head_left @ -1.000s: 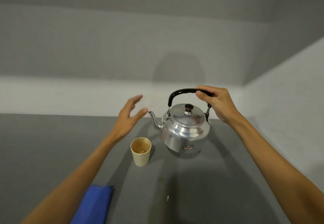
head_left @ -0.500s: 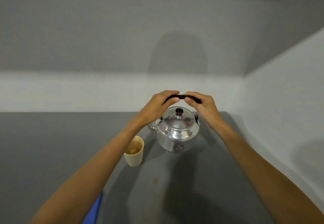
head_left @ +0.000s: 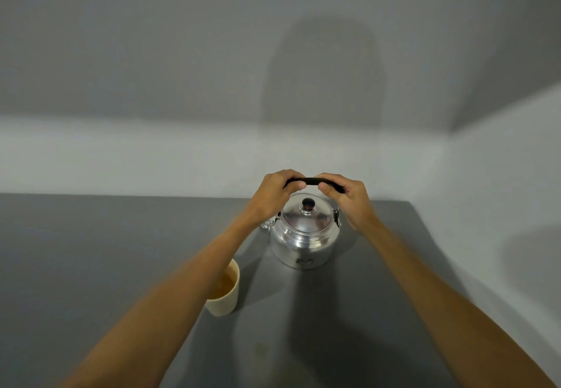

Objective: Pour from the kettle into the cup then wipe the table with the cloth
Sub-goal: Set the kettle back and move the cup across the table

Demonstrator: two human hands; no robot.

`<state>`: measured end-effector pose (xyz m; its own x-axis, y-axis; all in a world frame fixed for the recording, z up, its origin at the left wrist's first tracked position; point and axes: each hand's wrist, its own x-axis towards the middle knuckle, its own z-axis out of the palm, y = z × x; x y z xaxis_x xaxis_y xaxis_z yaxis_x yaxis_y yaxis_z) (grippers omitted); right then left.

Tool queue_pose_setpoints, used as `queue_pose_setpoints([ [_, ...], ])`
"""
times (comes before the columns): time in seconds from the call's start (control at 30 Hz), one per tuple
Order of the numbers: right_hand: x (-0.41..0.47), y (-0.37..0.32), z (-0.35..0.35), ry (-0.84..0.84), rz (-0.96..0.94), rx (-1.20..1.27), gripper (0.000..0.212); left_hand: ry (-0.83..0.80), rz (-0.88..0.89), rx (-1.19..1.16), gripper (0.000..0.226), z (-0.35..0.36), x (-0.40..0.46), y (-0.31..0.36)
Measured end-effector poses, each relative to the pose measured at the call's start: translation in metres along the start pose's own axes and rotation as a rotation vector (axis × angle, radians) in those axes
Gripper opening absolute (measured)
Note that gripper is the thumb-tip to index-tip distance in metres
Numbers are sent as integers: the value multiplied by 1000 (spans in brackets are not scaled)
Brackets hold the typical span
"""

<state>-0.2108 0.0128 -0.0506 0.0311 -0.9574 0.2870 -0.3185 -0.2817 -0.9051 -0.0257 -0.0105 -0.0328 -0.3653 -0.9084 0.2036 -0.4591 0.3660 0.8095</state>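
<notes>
I find both hands on the kettle. The left hand is closed around the left end of the black handle, fingers curled over the top and thumb tucked under. The right hand is closed around the right end of the same handle in like fashion. A short bare stretch of handle shows between the two thumbs.

The kettle stands upright on the grey table, toward the far right corner, near where the two pale walls meet. Its lid is seated, with a dark knob at centre. The spout points toward 9 o'clock and is mostly hidden behind the left wrist; I can see only a small part of it. I cannot tell whether the base rests fully on the table or is just clear of it.

The cup stands upright at roughly 8 o'clock from the kettle, apart from it, and is partly covered by the left forearm. I note brownish liquid inside it.

A faint pale smear lies on the table at about 6 o'clock from the kettle, nearer to me
</notes>
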Motion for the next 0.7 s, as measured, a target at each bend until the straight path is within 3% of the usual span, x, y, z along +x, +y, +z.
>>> queue_pose_setpoints([
  [0.5,28,11,0,-19,-27,-30,21,31,-2,2,22,-2,28,-12],
  [0.6,28,2,-7,-104,72,-59,31,-37,-13,48,38,-7,26,-10],
  [0.7,22,-18,-15,-204,158,-150,57,-87,-21,75,60,-15,16,-1],
])
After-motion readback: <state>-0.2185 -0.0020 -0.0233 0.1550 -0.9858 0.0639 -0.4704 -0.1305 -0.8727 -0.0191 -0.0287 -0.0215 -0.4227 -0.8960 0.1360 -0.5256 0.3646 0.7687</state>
